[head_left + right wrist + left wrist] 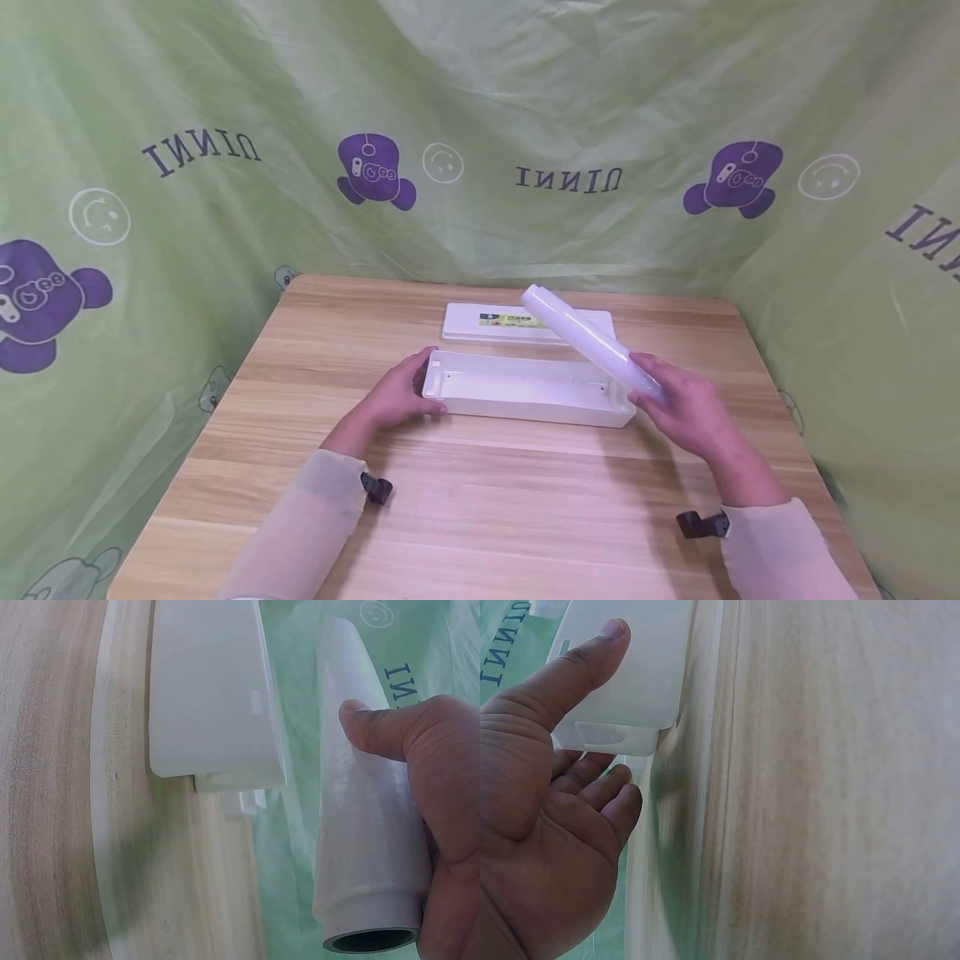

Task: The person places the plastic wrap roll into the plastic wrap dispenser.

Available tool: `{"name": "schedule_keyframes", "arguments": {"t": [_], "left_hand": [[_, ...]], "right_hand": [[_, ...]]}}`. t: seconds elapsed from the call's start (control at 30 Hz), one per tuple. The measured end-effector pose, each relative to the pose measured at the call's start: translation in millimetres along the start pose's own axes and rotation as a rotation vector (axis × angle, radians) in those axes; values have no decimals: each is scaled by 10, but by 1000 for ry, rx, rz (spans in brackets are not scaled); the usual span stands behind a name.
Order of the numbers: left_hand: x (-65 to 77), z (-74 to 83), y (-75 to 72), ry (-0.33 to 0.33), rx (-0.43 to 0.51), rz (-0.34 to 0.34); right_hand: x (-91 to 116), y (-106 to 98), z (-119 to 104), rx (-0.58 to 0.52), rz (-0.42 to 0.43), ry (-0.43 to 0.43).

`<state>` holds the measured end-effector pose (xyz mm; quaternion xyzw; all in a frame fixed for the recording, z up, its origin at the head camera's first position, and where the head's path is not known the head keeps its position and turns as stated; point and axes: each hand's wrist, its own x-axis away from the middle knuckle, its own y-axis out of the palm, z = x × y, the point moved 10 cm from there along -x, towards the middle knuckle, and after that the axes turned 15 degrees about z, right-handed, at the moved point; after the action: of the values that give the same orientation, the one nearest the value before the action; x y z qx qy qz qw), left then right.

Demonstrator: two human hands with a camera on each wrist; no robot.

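A long white plastic box [525, 408] stands on the table with its open top up. My left hand [397, 394] holds the box's left end; the left wrist view shows the thumb on the front wall [649, 667] and the fingers curled by the end. In my right hand [686, 408] is a roll of plastic wrap [577, 329], gripped near its lower right end. The roll slants up to the left, above the box's right part. Its hollow core faces the camera in the right wrist view, where the thumb lies along the roll [360, 825].
A white lid [468, 322] with a green and yellow label lies flat behind the box. The wooden table [480, 508] reaches back to a green printed curtain [480, 225], which also hangs at both sides.
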<state>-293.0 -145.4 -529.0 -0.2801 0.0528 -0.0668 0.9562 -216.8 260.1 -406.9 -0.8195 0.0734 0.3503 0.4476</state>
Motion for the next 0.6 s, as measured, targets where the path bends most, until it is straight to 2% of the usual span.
{"name": "schedule_keyframes", "arguments": {"t": [0.6], "left_hand": [[6, 16, 3, 2, 7, 5]], "right_hand": [[-15, 121, -39, -49, -15, -42]]}}
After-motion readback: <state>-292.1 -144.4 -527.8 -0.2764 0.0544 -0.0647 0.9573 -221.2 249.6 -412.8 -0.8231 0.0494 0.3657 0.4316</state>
